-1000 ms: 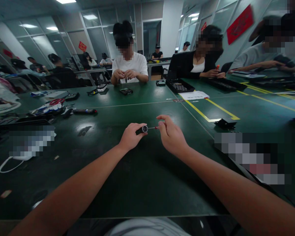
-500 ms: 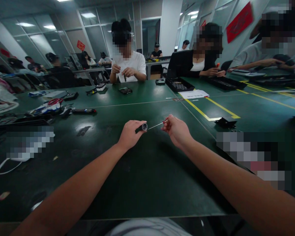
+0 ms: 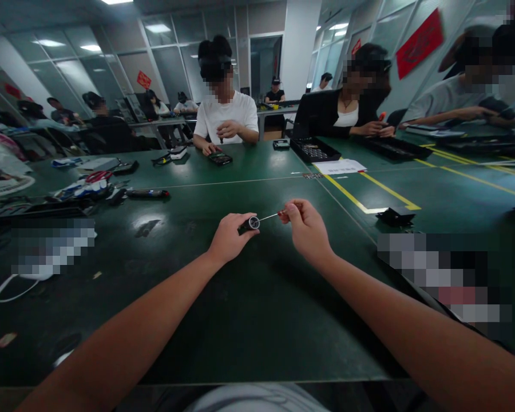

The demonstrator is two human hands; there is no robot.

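My left hand (image 3: 228,236) is closed around a short black tube (image 3: 253,223) with a round, silver-rimmed end that faces me and to the right. Most of the tube is hidden behind my fingers. In a pinch, my right hand (image 3: 306,226) grips a thin screwdriver (image 3: 268,217) by its small red handle. Its metal shaft points left, and the tip reaches the tube's round end, seemingly inside the rim. Both hands are above the green table (image 3: 249,320), near its middle.
A black pen-like tool (image 3: 148,194) lies to the left, by a pile of gloves and red-handled tools (image 3: 98,180). Ahead stands a black parts tray (image 3: 313,150) beside a white paper (image 3: 340,166). A black bracket-like piece (image 3: 395,216) lies right. Co-workers sit across the table.
The screwdriver has moved left, its tip going from just outside the tube's rim to the round end. My right hand has turned slightly. Across the table, a co-worker's hand has lowered to a dark device.
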